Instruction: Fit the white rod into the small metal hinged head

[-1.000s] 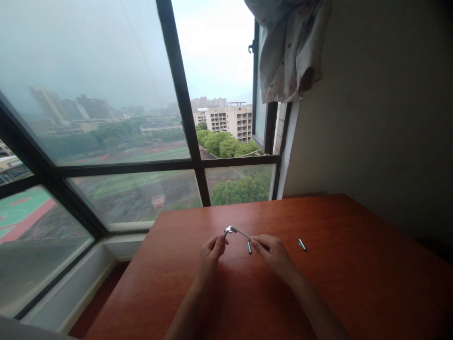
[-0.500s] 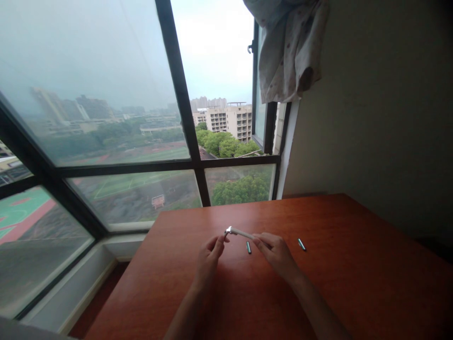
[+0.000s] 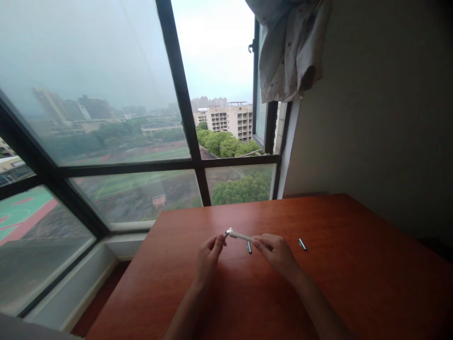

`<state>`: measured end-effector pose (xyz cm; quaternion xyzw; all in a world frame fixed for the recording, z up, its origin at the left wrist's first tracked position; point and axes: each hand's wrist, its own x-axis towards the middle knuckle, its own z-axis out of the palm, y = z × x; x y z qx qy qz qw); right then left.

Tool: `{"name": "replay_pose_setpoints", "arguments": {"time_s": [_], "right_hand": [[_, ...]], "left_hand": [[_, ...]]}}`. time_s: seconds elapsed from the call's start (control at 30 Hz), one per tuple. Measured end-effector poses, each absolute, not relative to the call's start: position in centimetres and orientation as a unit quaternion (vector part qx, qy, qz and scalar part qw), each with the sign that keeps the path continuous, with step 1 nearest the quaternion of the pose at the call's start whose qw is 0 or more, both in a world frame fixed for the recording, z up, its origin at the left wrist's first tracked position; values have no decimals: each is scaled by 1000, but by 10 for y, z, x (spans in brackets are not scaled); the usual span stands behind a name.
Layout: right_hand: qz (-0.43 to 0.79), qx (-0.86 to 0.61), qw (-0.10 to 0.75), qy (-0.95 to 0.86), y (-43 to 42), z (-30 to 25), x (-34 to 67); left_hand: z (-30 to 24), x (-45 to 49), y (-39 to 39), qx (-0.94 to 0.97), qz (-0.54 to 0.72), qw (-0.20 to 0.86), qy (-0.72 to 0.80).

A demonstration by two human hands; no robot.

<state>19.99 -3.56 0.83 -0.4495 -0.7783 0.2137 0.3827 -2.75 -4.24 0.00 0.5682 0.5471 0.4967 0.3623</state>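
My left hand [image 3: 208,257] and my right hand [image 3: 276,252] meet over a reddish wooden table [image 3: 354,278]. Between them they hold a thin white rod-like piece [image 3: 239,235] with a small metal end at its left. The left fingertips pinch that metal end; the right fingers pinch the other end. A small dark cylinder [image 3: 248,247] lies on the table just under the rod, between my hands. A second small cylinder [image 3: 302,244] lies to the right of my right hand.
A large window with a dark frame [image 3: 184,123] stands behind the table's far edge. A bundled pale curtain [image 3: 288,52] hangs at the upper right. A plain wall [image 3: 382,104] borders the table on the right.
The white piece has dropped slightly and levelled out between my fingers. Both hands stay in nearly the same place.
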Motion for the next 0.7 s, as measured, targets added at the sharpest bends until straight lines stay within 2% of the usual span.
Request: {"name": "replay_pose_setpoints", "arguments": {"time_s": [0.43,0.7], "right_hand": [[212,-469,411,-753,-32,3,202],[208,-468,414,-753,-31,3,204]], "left_hand": [[-2,-26,-41,574,480,380,543],[3,-24,-44,580,486,353,550]]}}
